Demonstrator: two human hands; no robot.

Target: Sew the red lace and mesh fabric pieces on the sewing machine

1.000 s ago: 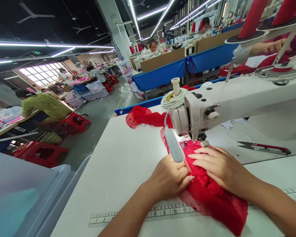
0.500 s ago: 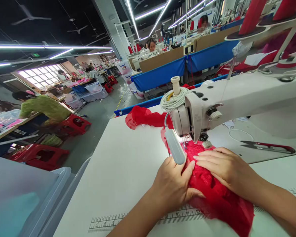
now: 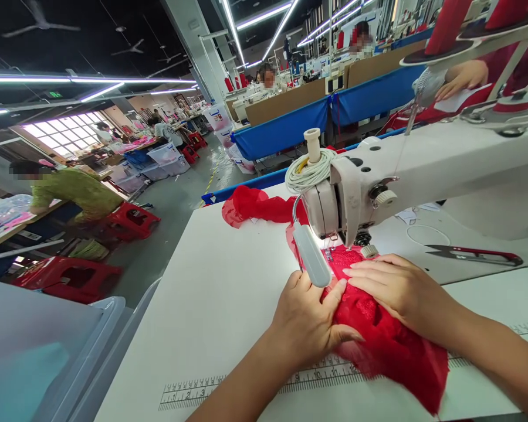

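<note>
Red lace and sheer fabric [image 3: 369,334] runs under the presser foot of a white sewing machine [image 3: 422,170] and hangs toward me. At its left edge rests my left hand [image 3: 301,319], thumb and forefinger spread apart on the cloth; its other fingertips are partly hidden behind the grey clip-on lamp [image 3: 311,255]. My right hand [image 3: 398,290] lies flat on top of the fabric, fingers stretched toward the left hand. Behind the needle, more red cloth [image 3: 255,205] trails across the white tabletop [image 3: 211,293].
Thread snips [image 3: 475,255] lie right of the needle, near a thin white ring [image 3: 429,234]. A printed ruler [image 3: 193,394] crosses the front edge. Plastic bins [image 3: 74,351] stand at left. Behind the thread cones [image 3: 449,29], a co-worker's hand [image 3: 464,76] touches red cloth.
The fabric's near end has drawn slightly toward the machine. My hands keep almost the same pose. A co-worker's hand has appeared at the upper right.
</note>
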